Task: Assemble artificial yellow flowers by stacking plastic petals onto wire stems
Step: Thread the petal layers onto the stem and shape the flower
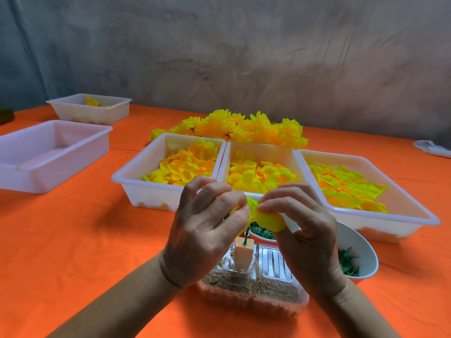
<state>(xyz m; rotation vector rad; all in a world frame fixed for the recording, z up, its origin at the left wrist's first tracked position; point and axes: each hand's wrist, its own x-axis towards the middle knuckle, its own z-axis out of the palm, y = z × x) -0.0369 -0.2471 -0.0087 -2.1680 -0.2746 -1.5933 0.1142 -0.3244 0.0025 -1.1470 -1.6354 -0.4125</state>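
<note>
I see both hands raised over the orange table (73, 228), meeting at one yellow petal piece (267, 219): the left hand (207, 230) pinches its left side with curled fingers, and the right hand (302, 225) pinches its right edge between thumb and fingertips. The petal sits atop a thin wire stem (247, 236) that stands in a small wooden block (242, 257), itself planted in a clear plastic container (251, 291) of brown grainy fill just below my wrists. My hands block much of what lies behind them, including a red bowl of green rings (262, 234) and part of a white bowl of green leaf pieces (356, 254) to the right. Beyond stand three white trays side by side, the left tray (136, 176), middle tray (261, 147) and right tray (366, 215), all holding loose yellow petals. Behind them lies a heap of finished yellow flowers (244, 129). Far left sit an empty-looking pale tray (48, 152) and a smaller tray (90, 108) with a few yellow pieces.
</note>
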